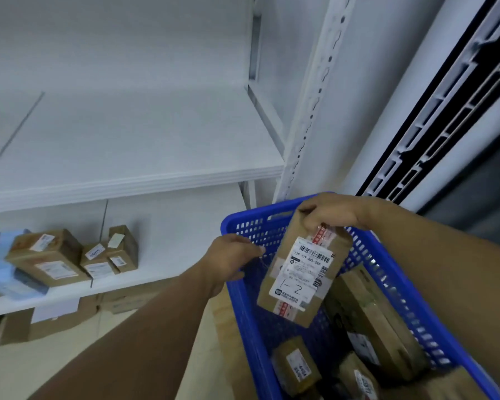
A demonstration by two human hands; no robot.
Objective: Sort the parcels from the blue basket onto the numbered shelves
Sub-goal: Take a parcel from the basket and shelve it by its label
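My right hand (332,213) grips the top edge of a brown cardboard parcel (300,272) and holds it upright above the blue basket (243,287). Its white label carries a barcode and a handwritten "1-2". My left hand (233,259) rests on the basket's left rim, fingers curled over the edge. Several more brown parcels (373,321) lie inside the basket. White metal shelves (133,180) stand to the left; the upper board is bare.
The lower shelf (70,295) holds several labelled cardboard boxes (49,258) and blue packets (3,269) at the left. More boxes (58,321) stand on the floor beneath it. A perforated white upright (303,125) rises right of the shelves, beside a dark framed panel (445,111).
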